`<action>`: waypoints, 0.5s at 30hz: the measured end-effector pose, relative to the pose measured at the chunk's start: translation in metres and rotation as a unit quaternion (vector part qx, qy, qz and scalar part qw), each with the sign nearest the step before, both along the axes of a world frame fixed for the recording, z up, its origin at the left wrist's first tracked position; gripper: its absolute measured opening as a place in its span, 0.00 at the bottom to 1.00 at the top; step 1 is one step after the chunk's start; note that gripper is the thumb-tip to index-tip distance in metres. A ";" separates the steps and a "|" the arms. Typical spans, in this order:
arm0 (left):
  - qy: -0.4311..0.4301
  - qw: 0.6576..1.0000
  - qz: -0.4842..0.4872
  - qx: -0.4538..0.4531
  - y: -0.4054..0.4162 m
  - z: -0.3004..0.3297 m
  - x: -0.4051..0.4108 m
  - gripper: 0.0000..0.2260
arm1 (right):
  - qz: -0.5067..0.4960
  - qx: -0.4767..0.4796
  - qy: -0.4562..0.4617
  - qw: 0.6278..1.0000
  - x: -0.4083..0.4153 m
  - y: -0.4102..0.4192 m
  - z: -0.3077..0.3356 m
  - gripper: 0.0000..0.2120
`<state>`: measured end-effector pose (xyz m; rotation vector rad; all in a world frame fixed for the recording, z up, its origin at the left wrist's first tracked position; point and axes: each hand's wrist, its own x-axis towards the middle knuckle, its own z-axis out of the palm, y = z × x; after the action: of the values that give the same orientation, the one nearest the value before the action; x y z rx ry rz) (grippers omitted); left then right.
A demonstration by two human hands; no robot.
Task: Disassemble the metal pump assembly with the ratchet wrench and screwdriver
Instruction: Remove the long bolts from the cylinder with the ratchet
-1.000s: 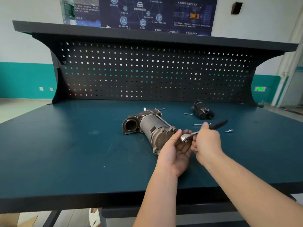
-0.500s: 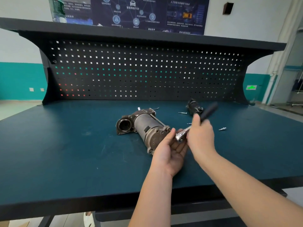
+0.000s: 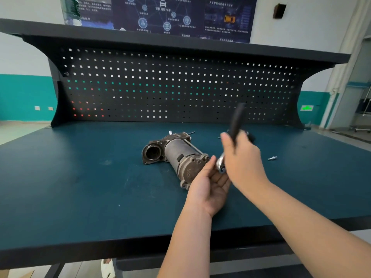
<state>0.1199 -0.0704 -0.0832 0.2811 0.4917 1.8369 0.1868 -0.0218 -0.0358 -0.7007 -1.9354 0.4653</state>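
The metal pump assembly (image 3: 176, 155) lies on its side on the dark green bench, round opening to the left, end cap towards me. My right hand (image 3: 241, 161) grips the ratchet wrench (image 3: 235, 125) by its black handle, which points up and is blurred; the chrome head (image 3: 220, 166) sits by the pump's end cap. My left hand (image 3: 208, 181) is palm up beside the end cap, its fingers touching the wrench head from below. No screwdriver shows clearly.
A loose bolt (image 3: 272, 158) lies on the bench (image 3: 80, 177) right of my hands. A dark removed part (image 3: 251, 137) sits behind my right hand, mostly hidden. A black pegboard (image 3: 160, 87) backs the bench under a shelf.
The wrench handle has swung from lying nearly flat and pointing right to standing almost upright. My right hand rose with it. My left hand stayed at the wrench head.
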 end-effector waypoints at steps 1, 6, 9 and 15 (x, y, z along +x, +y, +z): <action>0.010 1.000 -0.004 0.000 0.000 0.001 0.000 0.09 | 0.028 0.124 -0.062 0.990 0.002 -0.005 0.001 0.13; -0.013 1.000 -0.015 -0.012 -0.002 -0.001 -0.004 0.10 | -0.043 -0.068 0.050 0.996 -0.014 -0.011 -0.007 0.14; -0.010 1.000 0.005 -0.007 -0.001 -0.002 -0.003 0.08 | 0.013 -0.492 0.269 0.828 -0.015 0.005 0.002 0.18; 0.007 1.000 0.001 -0.004 0.002 0.000 -0.001 0.08 | 0.022 0.072 -0.068 0.995 0.003 -0.001 0.007 0.13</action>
<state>0.1185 -0.0688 -0.0828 0.2888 0.5093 1.8359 0.1896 -0.0226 -0.0284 -0.6107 -2.0936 0.3081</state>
